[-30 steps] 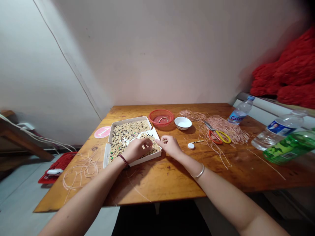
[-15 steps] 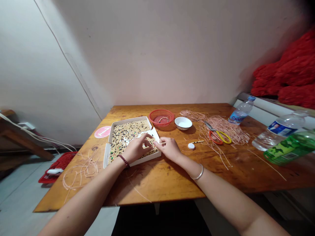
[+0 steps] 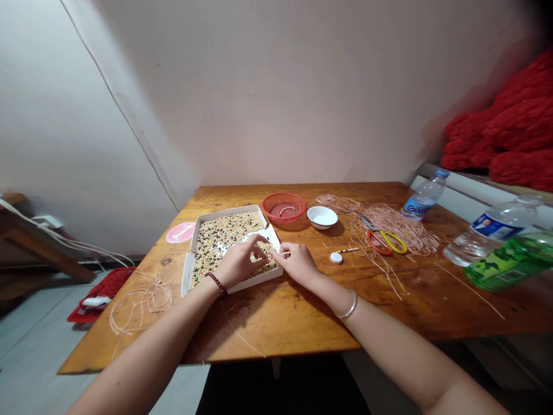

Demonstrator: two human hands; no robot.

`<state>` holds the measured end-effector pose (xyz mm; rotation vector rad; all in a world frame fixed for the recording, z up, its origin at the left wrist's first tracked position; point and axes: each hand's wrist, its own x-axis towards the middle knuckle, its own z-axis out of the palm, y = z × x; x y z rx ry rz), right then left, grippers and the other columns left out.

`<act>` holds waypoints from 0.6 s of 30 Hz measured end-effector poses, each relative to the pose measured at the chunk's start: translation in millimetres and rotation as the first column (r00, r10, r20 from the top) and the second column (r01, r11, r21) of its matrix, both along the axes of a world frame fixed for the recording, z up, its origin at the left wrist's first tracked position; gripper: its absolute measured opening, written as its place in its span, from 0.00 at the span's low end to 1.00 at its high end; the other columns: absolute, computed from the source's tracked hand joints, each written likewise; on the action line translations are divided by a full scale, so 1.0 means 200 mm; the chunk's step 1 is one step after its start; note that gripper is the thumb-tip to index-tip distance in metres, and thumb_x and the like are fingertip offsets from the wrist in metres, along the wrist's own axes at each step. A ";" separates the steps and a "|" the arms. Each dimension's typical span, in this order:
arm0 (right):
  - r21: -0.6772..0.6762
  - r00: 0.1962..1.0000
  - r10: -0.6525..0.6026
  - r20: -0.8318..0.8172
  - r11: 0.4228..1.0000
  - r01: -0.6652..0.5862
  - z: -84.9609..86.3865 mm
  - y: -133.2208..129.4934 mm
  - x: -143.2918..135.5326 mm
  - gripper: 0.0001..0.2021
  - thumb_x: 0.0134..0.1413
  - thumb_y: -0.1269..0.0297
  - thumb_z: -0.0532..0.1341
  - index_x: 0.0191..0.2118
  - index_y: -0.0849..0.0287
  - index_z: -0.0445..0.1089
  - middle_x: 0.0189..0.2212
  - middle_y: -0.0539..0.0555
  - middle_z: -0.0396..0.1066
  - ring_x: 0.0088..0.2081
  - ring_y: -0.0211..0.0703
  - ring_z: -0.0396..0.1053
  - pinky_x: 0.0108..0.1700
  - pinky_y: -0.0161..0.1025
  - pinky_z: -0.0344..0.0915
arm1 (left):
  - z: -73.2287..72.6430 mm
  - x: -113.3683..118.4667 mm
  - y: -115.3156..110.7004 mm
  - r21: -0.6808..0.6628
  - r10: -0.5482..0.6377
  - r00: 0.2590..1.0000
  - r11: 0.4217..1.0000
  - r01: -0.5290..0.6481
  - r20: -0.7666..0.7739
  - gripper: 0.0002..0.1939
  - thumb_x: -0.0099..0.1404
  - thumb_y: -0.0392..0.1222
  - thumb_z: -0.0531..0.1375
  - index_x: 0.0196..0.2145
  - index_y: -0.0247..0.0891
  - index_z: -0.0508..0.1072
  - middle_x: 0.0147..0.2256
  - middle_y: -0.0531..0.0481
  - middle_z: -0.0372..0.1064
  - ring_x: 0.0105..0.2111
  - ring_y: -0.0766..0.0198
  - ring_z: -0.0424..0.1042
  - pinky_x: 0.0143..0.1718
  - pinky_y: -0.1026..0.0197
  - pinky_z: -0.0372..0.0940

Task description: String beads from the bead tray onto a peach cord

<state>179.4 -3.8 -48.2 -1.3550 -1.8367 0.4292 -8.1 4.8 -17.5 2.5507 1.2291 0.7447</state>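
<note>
Half-open left hand point(image 3: 237, 263) over tray rim point(image 3: 259, 279); right hand point(image 3: 301, 263) around beads point(image 3: 286, 253), gap before bowl point(image 3: 322, 217)

A plain pale wall point(image 3: 276, 104) fills the far side in front of me, brightest at the left and dulling to a greyish pink across the middle. 1 thin cable point(image 3: 116, 107) slants down it. A glossy wooden table point(image 3: 302, 323) stands close by. Off left, a wooden beam point(image 3: 52, 255) slopes low near the pale tiled floor point(image 3: 38, 337).

Glossy wooden table point(image 3: 311, 317), matt cardboard tray point(image 3: 257, 280)
</note>
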 end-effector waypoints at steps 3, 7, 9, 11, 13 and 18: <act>0.001 1.000 -0.006 0.005 1.000 0.006 0.00 0.00 0.00 0.17 0.52 0.52 0.58 0.20 0.58 0.64 0.17 0.49 0.66 0.22 0.36 0.61 0.26 0.31 0.50 | 0.00 0.00 0.00 0.010 0.002 1.000 1.000 -0.002 0.003 0.19 0.59 0.42 0.62 0.47 0.45 0.62 0.31 0.58 0.75 0.31 0.63 0.73 0.34 0.64 0.62; 0.007 1.000 -0.017 0.007 1.000 0.017 0.01 0.00 0.01 0.17 0.52 0.53 0.58 0.20 0.58 0.63 0.17 0.49 0.66 0.22 0.36 0.62 0.26 0.31 0.50 | 0.00 0.01 0.00 0.002 0.011 1.000 1.000 -0.011 0.013 0.20 0.59 0.42 0.62 0.48 0.44 0.61 0.32 0.57 0.76 0.31 0.63 0.73 0.35 0.63 0.62; 0.018 1.000 -0.031 0.001 0.999 0.031 0.01 0.00 0.01 0.17 0.52 0.53 0.58 0.19 0.58 0.63 0.16 0.49 0.65 0.21 0.36 0.61 0.26 0.31 0.50 | 0.00 0.01 0.00 -0.006 0.014 1.000 1.000 -0.014 0.027 0.20 0.59 0.42 0.62 0.48 0.44 0.61 0.32 0.56 0.76 0.31 0.63 0.73 0.34 0.63 0.62; 0.024 0.999 -0.043 -0.004 0.999 0.043 0.02 0.00 0.01 0.17 0.52 0.53 0.58 0.19 0.58 0.63 0.16 0.49 0.65 0.21 0.36 0.60 0.26 0.32 0.51 | 0.00 0.01 0.00 -0.010 0.021 0.999 1.000 -0.021 0.043 0.20 0.59 0.41 0.62 0.48 0.44 0.61 0.32 0.56 0.76 0.31 0.63 0.73 0.34 0.63 0.63; 0.027 0.999 -0.048 -0.007 0.998 0.048 0.02 0.00 0.01 0.17 0.52 0.54 0.57 0.19 0.58 0.63 0.16 0.49 0.65 0.21 0.36 0.60 0.26 0.32 0.51 | 0.00 0.01 0.00 -0.010 0.033 0.998 0.999 -0.033 0.056 0.21 0.58 0.41 0.62 0.48 0.44 0.61 0.32 0.56 0.75 0.30 0.63 0.73 0.33 0.64 0.63; 0.024 0.999 -0.048 -0.016 0.999 0.048 0.02 0.00 0.01 0.17 0.51 0.54 0.58 0.19 0.58 0.63 0.16 0.49 0.65 0.20 0.36 0.60 0.26 0.32 0.51 | 0.01 0.01 0.00 -0.010 0.028 0.998 1.000 -0.028 0.065 0.20 0.59 0.43 0.62 0.47 0.44 0.61 0.32 0.56 0.75 0.30 0.64 0.73 0.34 0.63 0.63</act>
